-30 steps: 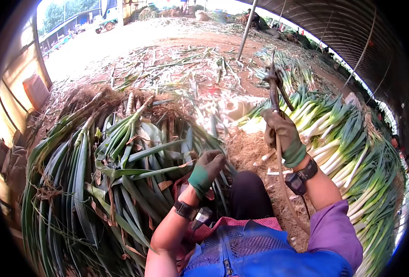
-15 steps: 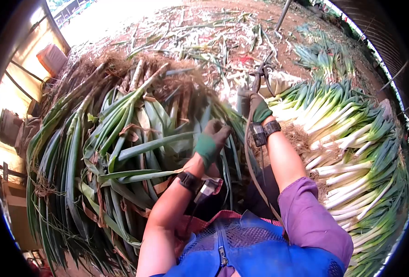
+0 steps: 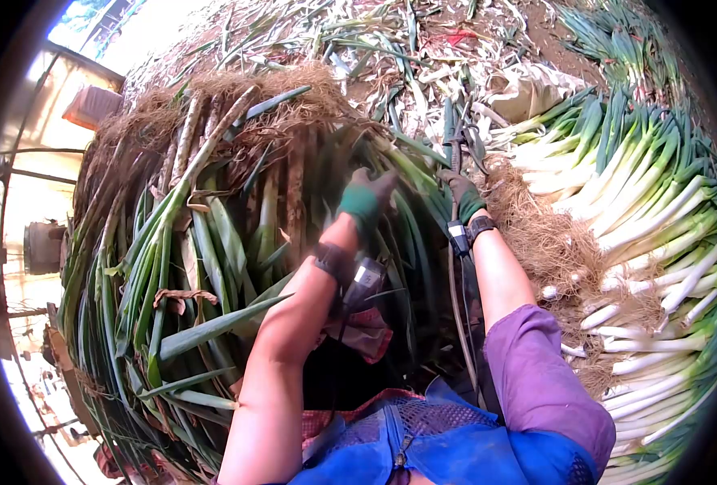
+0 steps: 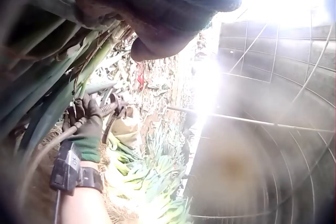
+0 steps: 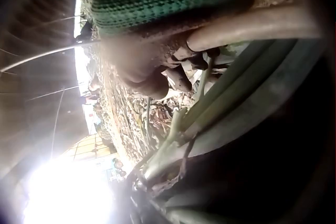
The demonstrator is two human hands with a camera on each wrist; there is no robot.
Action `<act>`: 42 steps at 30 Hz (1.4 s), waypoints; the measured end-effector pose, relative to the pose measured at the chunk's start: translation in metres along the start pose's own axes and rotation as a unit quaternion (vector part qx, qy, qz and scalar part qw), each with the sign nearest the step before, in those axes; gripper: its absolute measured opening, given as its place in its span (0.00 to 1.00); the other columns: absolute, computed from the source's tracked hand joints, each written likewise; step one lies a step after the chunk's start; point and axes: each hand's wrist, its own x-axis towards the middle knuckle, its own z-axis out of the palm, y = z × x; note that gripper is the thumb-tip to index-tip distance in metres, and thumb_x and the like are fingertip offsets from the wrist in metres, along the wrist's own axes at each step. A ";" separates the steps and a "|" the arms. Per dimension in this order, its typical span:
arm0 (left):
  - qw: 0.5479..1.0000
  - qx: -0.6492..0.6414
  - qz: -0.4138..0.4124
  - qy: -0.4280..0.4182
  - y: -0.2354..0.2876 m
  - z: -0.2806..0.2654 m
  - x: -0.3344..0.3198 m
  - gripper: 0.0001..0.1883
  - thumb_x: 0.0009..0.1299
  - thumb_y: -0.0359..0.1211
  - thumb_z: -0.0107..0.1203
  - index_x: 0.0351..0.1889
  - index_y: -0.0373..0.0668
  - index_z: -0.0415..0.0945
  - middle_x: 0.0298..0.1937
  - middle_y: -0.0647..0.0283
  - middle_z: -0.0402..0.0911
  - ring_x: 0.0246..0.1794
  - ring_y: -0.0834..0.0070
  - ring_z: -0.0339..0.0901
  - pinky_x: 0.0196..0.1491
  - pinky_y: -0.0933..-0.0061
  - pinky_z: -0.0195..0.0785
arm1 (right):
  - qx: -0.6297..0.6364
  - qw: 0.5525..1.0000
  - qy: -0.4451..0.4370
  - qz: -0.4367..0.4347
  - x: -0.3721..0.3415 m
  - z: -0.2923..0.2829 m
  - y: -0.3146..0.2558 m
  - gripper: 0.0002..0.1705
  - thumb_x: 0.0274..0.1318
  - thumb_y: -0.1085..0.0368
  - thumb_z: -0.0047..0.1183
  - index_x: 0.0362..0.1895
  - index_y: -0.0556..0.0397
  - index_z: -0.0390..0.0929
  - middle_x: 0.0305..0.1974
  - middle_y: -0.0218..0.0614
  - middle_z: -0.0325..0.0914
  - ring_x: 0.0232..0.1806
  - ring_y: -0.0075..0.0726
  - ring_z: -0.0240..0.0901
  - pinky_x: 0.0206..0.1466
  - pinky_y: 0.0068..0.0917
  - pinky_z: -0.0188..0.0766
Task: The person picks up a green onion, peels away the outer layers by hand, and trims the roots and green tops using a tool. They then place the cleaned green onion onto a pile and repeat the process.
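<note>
A hose [image 3: 453, 283] runs up from my lap to a dark nozzle [image 3: 456, 145], and my gloved right hand [image 3: 463, 196] grips it just below the nozzle. My gloved left hand [image 3: 366, 196] is over the right side of a big heap of untrimmed leeks [image 3: 189, 210], fingers loosely curled, with nothing showing in them. Leek stalks [image 5: 231, 87] pass close beside the right hand in the right wrist view. From the left wrist, the left hand [image 4: 152, 8] fills the top, with the right hand [image 4: 84, 127] on the hose below.
Cleaned leeks [image 3: 649, 202] with white stems lie in rows on the right, their roots [image 3: 536, 234] towards me. Peeled leaf scraps [image 3: 334, 40] litter the ground ahead, near a pale sack [image 3: 528, 90]. A box [image 3: 92, 107] is at the far left.
My right hand has swung left with the hose, close to the left hand. The left hand has moved forward over the untrimmed heap. The head view has tilted downward.
</note>
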 end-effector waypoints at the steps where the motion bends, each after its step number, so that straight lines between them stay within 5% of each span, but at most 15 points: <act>1: 1.000 0.023 -0.019 0.004 -0.010 0.008 0.008 0.49 0.63 0.51 0.64 0.66 0.16 0.59 0.42 0.51 0.82 0.38 0.70 0.79 0.40 0.70 0.73 | 0.032 0.999 -0.007 0.016 0.000 0.013 0.011 0.18 0.69 0.60 0.46 0.52 0.54 0.84 0.47 0.35 0.84 0.51 0.32 0.79 0.57 0.28 0.73; 6: 0.986 0.131 -0.101 0.024 -0.046 0.030 0.042 0.52 0.60 0.53 0.65 0.63 0.12 0.58 0.35 0.53 0.80 0.30 0.70 0.78 0.32 0.68 0.72 | 0.133 0.968 -0.170 0.129 -0.024 0.068 0.019 0.22 0.73 0.54 0.38 0.59 0.47 0.79 0.42 0.36 0.83 0.32 0.24 0.76 0.34 0.19 0.72; 11: 0.987 0.156 -0.020 -0.012 -0.096 0.034 0.079 0.49 0.65 0.53 0.62 0.68 0.20 0.58 0.36 0.56 0.81 0.34 0.65 0.79 0.41 0.67 0.74 | 0.406 0.875 -0.167 0.206 -0.077 0.066 -0.099 0.23 0.73 0.55 0.37 0.61 0.50 0.76 0.51 0.38 0.81 0.49 0.29 0.78 0.55 0.25 0.74; 14: 0.996 0.059 -0.007 -0.063 -0.044 0.027 0.031 0.42 0.64 0.56 0.62 0.61 0.26 0.71 0.45 0.50 0.83 0.45 0.64 0.81 0.49 0.68 0.74 | 0.242 0.951 -0.187 0.046 -0.069 0.057 -0.049 0.23 0.71 0.64 0.38 0.65 0.58 0.71 0.60 0.44 0.76 0.64 0.36 0.69 0.71 0.28 0.60; 16: 0.992 -0.064 -0.004 -0.108 -0.025 0.018 0.008 0.33 0.67 0.53 0.60 0.57 0.32 0.78 0.48 0.53 0.85 0.48 0.68 0.82 0.50 0.71 0.75 | -0.193 0.952 -0.135 -0.198 -0.109 0.039 -0.104 0.24 0.67 0.72 0.38 0.65 0.62 0.69 0.63 0.49 0.72 0.67 0.40 0.67 0.72 0.28 0.58; 19: 0.918 -0.333 -0.063 -0.207 -0.016 0.009 -0.011 0.22 0.78 0.43 0.49 0.60 0.36 0.78 0.49 0.62 0.84 0.42 0.74 0.81 0.48 0.72 0.76 | 0.048 0.984 -0.145 -0.092 -0.132 0.053 -0.155 0.24 0.66 0.73 0.39 0.65 0.62 0.69 0.62 0.48 0.73 0.66 0.40 0.68 0.72 0.28 0.59; 20: 0.940 -0.242 0.074 -0.231 -0.017 -0.003 -0.015 0.19 0.78 0.41 0.49 0.59 0.40 0.79 0.49 0.65 0.84 0.44 0.80 0.80 0.48 0.76 0.75 | -0.106 0.971 -0.133 -0.168 -0.148 0.053 -0.178 0.23 0.68 0.72 0.38 0.65 0.62 0.69 0.62 0.47 0.73 0.65 0.39 0.68 0.72 0.28 0.59; 21: 0.911 -0.325 -0.053 -0.250 0.008 -0.019 -0.039 0.17 0.78 0.37 0.49 0.60 0.40 0.78 0.52 0.66 0.83 0.49 0.79 0.79 0.53 0.77 0.73 | -0.110 0.967 -0.128 -0.191 -0.174 0.060 -0.221 0.23 0.69 0.71 0.39 0.65 0.62 0.69 0.61 0.47 0.74 0.65 0.39 0.69 0.72 0.29 0.60; 23: 0.955 -0.131 0.071 -0.258 0.026 -0.066 -0.059 0.18 0.78 0.33 0.49 0.62 0.40 0.76 0.58 0.64 0.80 0.56 0.78 0.76 0.58 0.75 0.70 | 0.321 0.927 -0.196 0.014 -0.179 0.085 -0.230 0.23 0.69 0.71 0.39 0.66 0.63 0.68 0.63 0.46 0.73 0.66 0.39 0.68 0.73 0.29 0.58; 27: 0.960 0.002 0.201 -0.193 0.048 -0.179 -0.094 0.19 0.77 0.29 0.46 0.65 0.39 0.74 0.65 0.61 0.77 0.62 0.72 0.73 0.62 0.70 0.68 | 0.202 0.953 -0.223 -0.046 -0.225 0.103 -0.268 0.26 0.68 0.63 0.50 0.66 0.62 0.69 0.67 0.46 0.70 0.69 0.39 0.66 0.75 0.31 0.58; 29: 0.922 0.180 0.290 -0.184 0.045 -0.225 -0.105 0.19 0.77 0.29 0.47 0.64 0.38 0.74 0.62 0.60 0.79 0.59 0.71 0.75 0.61 0.69 0.70 | -0.201 0.894 -0.196 -0.350 -0.227 0.092 -0.246 0.25 0.69 0.58 0.48 0.64 0.60 0.72 0.62 0.43 0.75 0.64 0.39 0.72 0.68 0.33 0.67; 32: 0.693 0.488 0.509 -0.147 0.036 -0.248 -0.091 0.18 0.75 0.31 0.52 0.61 0.35 0.76 0.54 0.60 0.83 0.52 0.75 0.80 0.57 0.71 0.74 | 0.133 0.965 -0.218 0.059 -0.222 0.098 -0.166 0.20 0.68 0.58 0.48 0.57 0.57 0.79 0.53 0.44 0.82 0.56 0.43 0.78 0.56 0.34 0.73; 35: 0.968 0.248 -0.021 -0.036 0.070 -0.160 -0.133 0.15 0.64 0.34 0.63 0.46 0.37 0.85 0.41 0.57 0.86 0.39 0.72 0.83 0.44 0.69 0.78 | -0.008 0.993 -0.080 0.085 -0.202 0.126 -0.086 0.21 0.66 0.55 0.48 0.49 0.59 0.82 0.42 0.47 0.84 0.49 0.47 0.80 0.50 0.36 0.74; 38: 0.911 0.409 -0.025 0.037 0.013 -0.116 -0.064 0.32 0.48 0.47 0.72 0.45 0.33 0.82 0.37 0.48 0.86 0.37 0.60 0.85 0.41 0.62 0.78 | -0.105 0.991 -0.018 0.082 -0.206 0.131 -0.087 0.25 0.64 0.50 0.48 0.46 0.59 0.83 0.37 0.52 0.84 0.46 0.51 0.81 0.47 0.40 0.73; 42: 0.854 0.503 -0.020 0.132 -0.005 -0.059 -0.084 0.51 0.59 0.50 0.65 0.77 0.43 0.49 0.72 0.44 0.61 0.71 0.46 0.63 0.66 0.50 0.63 | -0.084 0.991 -0.011 0.103 -0.214 0.151 -0.117 0.29 0.64 0.41 0.47 0.46 0.53 0.82 0.38 0.52 0.84 0.44 0.56 0.81 0.46 0.44 0.74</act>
